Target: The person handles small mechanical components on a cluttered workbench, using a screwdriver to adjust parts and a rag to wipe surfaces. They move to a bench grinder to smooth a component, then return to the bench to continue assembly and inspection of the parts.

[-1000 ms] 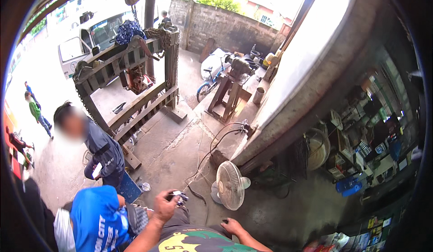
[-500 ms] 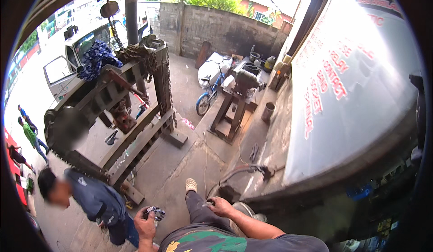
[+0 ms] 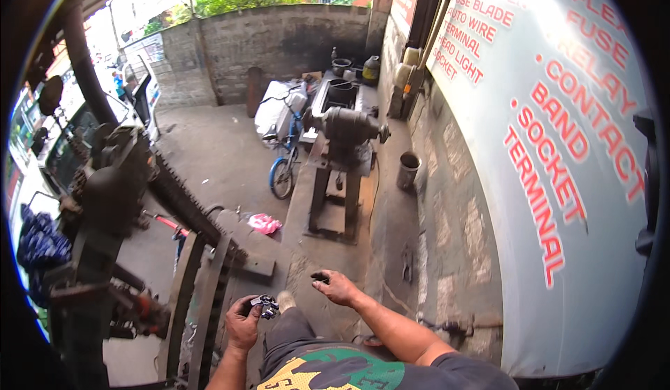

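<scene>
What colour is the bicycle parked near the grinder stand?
The bicycle has a blue frame, shown best in the head view.

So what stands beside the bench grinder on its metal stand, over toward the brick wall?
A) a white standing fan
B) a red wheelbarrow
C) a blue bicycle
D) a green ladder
C: a blue bicycle leans just left of the bench grinder on its stand, in front of the brick wall.

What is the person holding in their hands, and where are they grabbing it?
The left hand is closed around a small dark metal part, which sticks out past the fingers. The right hand pinches a small dark piece at its fingertips. What the pieces are cannot be told.
</scene>
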`<state>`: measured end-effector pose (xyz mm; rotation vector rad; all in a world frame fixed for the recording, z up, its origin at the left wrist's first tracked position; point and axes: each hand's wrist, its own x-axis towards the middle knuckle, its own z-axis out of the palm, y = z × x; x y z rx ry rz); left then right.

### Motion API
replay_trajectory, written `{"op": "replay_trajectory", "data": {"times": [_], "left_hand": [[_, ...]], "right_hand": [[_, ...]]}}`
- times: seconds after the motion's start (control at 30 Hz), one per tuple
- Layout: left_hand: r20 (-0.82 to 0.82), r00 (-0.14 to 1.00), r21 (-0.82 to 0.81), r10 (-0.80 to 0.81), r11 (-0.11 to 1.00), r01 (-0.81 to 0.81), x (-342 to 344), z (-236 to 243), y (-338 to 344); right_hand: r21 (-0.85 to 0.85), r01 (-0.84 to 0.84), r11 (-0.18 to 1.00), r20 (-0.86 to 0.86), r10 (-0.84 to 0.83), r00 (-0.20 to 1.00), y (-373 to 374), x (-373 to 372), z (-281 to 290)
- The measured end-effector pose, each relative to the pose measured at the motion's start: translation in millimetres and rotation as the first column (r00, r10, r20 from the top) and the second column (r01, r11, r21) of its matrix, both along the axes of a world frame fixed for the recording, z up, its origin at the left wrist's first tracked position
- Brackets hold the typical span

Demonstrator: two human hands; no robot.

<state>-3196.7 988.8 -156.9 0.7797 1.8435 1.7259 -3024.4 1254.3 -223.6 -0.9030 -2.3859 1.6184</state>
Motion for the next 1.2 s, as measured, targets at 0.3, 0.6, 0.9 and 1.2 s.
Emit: {"op": "replay_trajectory", "data": {"times": [0.3,0.6,0.9,1.2], "left_hand": [[0.069,0.96,-0.054,-0.271,0.96,0.275,-145,-71,257],[-0.096,0.888,-0.177,-0.449,0.886,0.428,-233,-3,441],[0.208,0.891,-0.199,-0.403,0.875,0.442,-220,-15,538],[0.437,0.802,-0.217,-0.406,0.818,0.533,-114,-37,670]], "right_hand": [[-0.693,0.506,0.514,0.036,-0.677,0.735,270,-150,-50],[-0.797,0.604,0.023,0.208,-0.928,0.309,462,-277,-111],[-0.559,0.792,0.246,0.237,-0.868,0.437,477,-277,-135],[-0.676,0.315,0.666,-0.183,-0.566,0.804,472,-104,21]]}}
